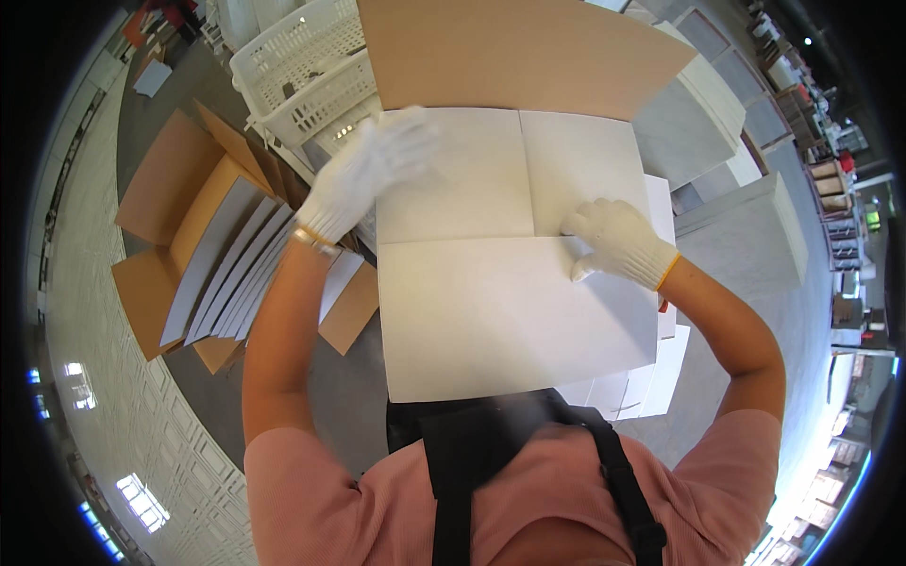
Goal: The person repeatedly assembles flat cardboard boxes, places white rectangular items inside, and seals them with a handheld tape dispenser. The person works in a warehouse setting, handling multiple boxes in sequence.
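A large white cardboard box [500,302] filled the middle of the frame, seen from above, with its white flaps folded shut across the top and one brown flap [519,52] standing up at its far side, toward the top of the frame. The left hand [363,174], in a white knit glove, lay at the upper left corner of the box, with its fingers spread flat and blurred, resting on or just over the far left flap; whether it pressed the flap could not be told. The right hand [618,241], also gloved in white, lay palm down right of centre, with its fingers bent onto the spot where the seams between the flaps met. Neither hand was closed around anything, and the two were well apart, one on each side of the middle seam.

At the left of the frame an open brown carton [170,255] lay on the grey floor [340,396], holding a row of flat grey and white sheets [231,274] that leaned on one another. Behind it, in the upper left, stood white plastic crates [302,75] with latticed sides. More white boxes [746,226] stood at the right of the frame, and a low pile of flat white pieces [651,377] showed just under the big box's right edge. The person's pink sleeves and a black strap crossed the bottom of the frame.
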Action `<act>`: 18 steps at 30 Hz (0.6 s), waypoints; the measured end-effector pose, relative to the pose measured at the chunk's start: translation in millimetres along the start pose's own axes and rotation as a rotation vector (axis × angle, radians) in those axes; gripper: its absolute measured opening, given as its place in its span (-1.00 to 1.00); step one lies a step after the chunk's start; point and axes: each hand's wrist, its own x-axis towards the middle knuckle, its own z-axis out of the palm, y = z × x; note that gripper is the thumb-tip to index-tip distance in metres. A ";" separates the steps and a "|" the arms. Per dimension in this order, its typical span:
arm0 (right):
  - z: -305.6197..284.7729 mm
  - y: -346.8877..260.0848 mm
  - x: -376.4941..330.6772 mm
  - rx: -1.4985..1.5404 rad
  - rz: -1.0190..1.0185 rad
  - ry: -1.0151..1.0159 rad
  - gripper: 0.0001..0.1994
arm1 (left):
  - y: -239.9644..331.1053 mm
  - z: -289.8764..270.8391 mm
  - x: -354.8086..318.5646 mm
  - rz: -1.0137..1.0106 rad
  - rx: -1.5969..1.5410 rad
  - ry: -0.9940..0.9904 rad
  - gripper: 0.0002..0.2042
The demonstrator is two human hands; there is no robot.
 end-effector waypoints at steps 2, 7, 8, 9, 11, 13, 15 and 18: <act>10.1 -0.5 0.4 0.011 0.046 -0.038 -0.36 | 28.9 50.6 -26.1 -0.016 0.426 0.330 -0.24; -57.3 8.8 11.0 -0.192 -0.166 0.526 -0.26 | -16.0 96.8 -74.0 -0.183 1.232 0.397 -0.11; -83.4 20.9 19.5 -0.209 -0.183 0.787 -0.21 | -13.8 98.8 -71.7 -0.200 1.205 0.413 -0.09; -116.9 32.0 27.8 -0.188 -0.213 0.866 -0.24 | -13.8 100.8 -72.6 -0.224 1.178 0.437 -0.07; -160.1 47.1 42.2 -0.186 -0.160 0.959 -0.29 | -13.6 102.1 -66.1 -0.234 1.107 0.462 -0.01; -176.5 44.2 60.7 -0.192 -0.014 0.980 -0.31 | -18.2 100.3 -67.2 -0.144 1.138 0.531 0.05; -166.6 55.0 60.3 -0.134 0.051 0.762 -0.36 | -33.3 98.2 -72.9 0.051 1.247 0.640 0.11; -143.1 62.8 38.5 0.213 -0.046 0.469 -0.42 | -34.3 108.4 -77.3 0.024 1.353 0.774 0.18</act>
